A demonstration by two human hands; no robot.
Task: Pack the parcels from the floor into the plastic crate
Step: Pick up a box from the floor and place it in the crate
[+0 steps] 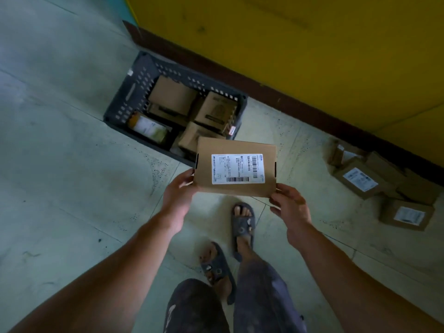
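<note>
Gripping a box by its two near corners, the left hand and right hand hold it up beside the crate with boxes inside.

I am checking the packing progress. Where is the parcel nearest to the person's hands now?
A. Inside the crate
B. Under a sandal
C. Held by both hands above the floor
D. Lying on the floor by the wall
C: the left hand and the right hand grip the parcel by its near corners, just short of the crate.
</note>
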